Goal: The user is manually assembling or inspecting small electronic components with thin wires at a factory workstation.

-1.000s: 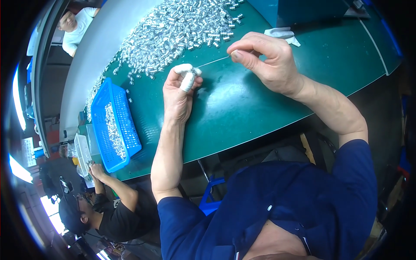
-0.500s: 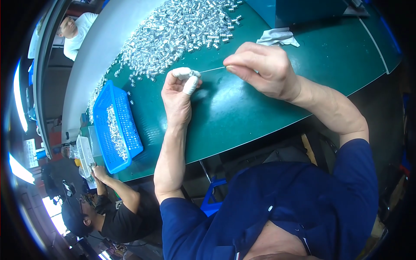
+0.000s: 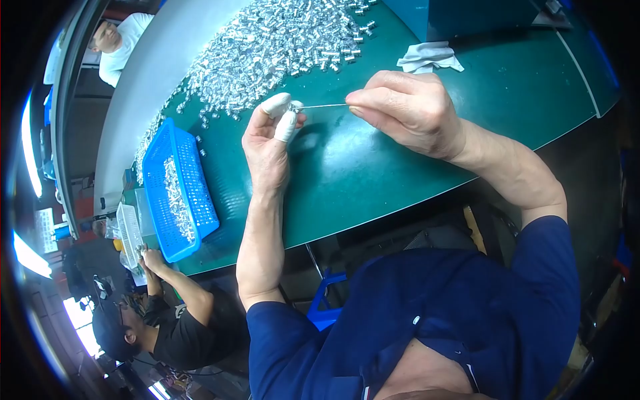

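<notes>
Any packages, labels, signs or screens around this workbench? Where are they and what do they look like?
No labels, signs or screens that I can make out.
Blue basket: left end of the green table, mesh-walled, rectangular, holding small silvery parts.
Clear tray: left of the basket, pale plastic.
Blue box: far edge, only partly seen.

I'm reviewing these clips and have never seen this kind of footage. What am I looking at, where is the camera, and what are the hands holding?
No machine here: a head-worn fisheye camera looks down at a person's own bare hands, so edges curve. The left hand, with white covers on its fingertips, pinches a small silvery part. The right hand holds a thin wire reaching to that part. On the green table lie a heap of small silvery parts, a blue basket with more, and a white cloth. Another person works at lower left.
</notes>
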A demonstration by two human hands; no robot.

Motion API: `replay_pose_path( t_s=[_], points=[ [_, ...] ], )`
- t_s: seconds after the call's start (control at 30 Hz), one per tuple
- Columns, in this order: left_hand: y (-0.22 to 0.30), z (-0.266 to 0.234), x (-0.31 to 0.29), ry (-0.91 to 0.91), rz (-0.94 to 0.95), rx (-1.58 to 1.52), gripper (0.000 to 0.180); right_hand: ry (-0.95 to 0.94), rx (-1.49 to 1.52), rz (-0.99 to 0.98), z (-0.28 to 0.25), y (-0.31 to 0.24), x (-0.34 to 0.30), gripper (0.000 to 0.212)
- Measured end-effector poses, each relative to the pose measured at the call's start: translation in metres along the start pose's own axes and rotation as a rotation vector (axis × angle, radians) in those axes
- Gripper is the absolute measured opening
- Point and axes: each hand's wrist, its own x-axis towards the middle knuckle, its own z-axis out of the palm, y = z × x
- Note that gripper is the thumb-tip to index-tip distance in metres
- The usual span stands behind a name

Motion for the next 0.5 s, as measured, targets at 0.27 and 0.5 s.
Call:
replay_pose_path(
  t_s=[0.27, 0.5],
  points=[
    [0.0008, -0.0055, 0.0003, -0.004, 0.046, 0.095, 0.025, -0.011, -0.048, -0.037, 0.002, -0.0016, -0.0001, 0.018],
    [-0.0057, -0.0052, -0.0003, -0.006, 0.062, 0.14, 0.022, -0.056, 0.503, 0.723, 0.0007, 0.004, -0.0013, 0.011]
  ],
)
